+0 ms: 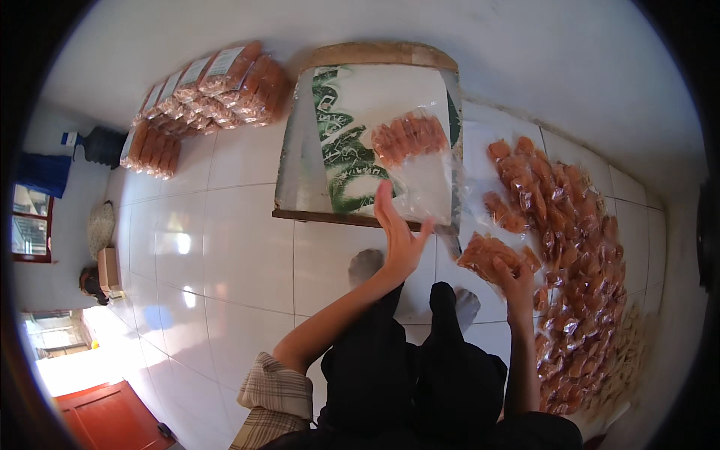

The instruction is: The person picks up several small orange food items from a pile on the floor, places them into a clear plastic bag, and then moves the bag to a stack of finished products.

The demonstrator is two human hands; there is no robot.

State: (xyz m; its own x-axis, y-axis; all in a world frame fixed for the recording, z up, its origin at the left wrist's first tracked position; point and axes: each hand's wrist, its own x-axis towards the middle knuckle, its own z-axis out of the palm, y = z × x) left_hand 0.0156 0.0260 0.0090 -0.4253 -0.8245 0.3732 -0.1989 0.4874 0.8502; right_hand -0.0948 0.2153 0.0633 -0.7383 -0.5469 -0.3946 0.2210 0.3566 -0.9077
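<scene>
My left hand (403, 244) is raised at the near edge of a small low table (367, 218), fingers stretched and thumb apart, holding nothing. Beyond it, a large clear plastic bag (427, 187) lies on the tabletop, with a row of orange-brown packets (409, 139) in its far part. Off the table's near right corner, my right hand (516, 283) grips a clear packet of orange-brown pieces (484, 255) between thumb and fingers. What the pieces are, I cannot tell. A white and green printed sheet (349, 169) covers much of the tabletop under the bag.
Loose orange-brown packets (574, 300) form a long heap on the tiled floor (247, 247) at the right. Filled, labelled bags (225, 82) are stacked against the wall at the far left. A dark water jug (103, 145) and a cardboard box (109, 268) stand further left.
</scene>
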